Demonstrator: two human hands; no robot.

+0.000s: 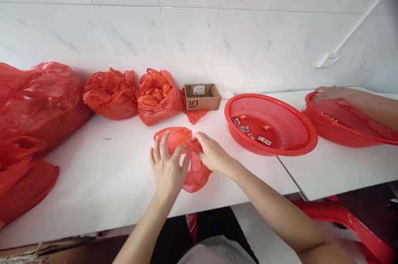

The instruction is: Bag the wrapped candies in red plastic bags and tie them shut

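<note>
Red plastic bag (199, 179): lying slack between the two hands, its mouth gaping beside the left hand's fingers; the film is hiding whether its base is touching the tabletop (102, 189).
Right hand (214, 154): gripping a bunched fold of the bag's edge between thumb and fingers.
Left hand (168, 168): spreading its fingers, thumb well apart, over the bag's mouth; whether the fingertips are pinching any film, I cannot tell.
Opening of the bag: seeming partway along, the mouth already parting under the hands.
Undone, as far as it is showing: the bag is hanging loose, no knot appearing and no packet showing through.
Red basket (289, 129): sitting to the right of the right hand, holding a few small packets (264, 140) on its floor.
Bulging red bags (160, 100): standing beyond and left of the left hand, their contents not showing.
Cardboard box (203, 104): standing open-topped beyond the right hand.
Second basket (345, 137): sitting farther right, a co-worker's hand (331, 94) resting at its rim.
</note>
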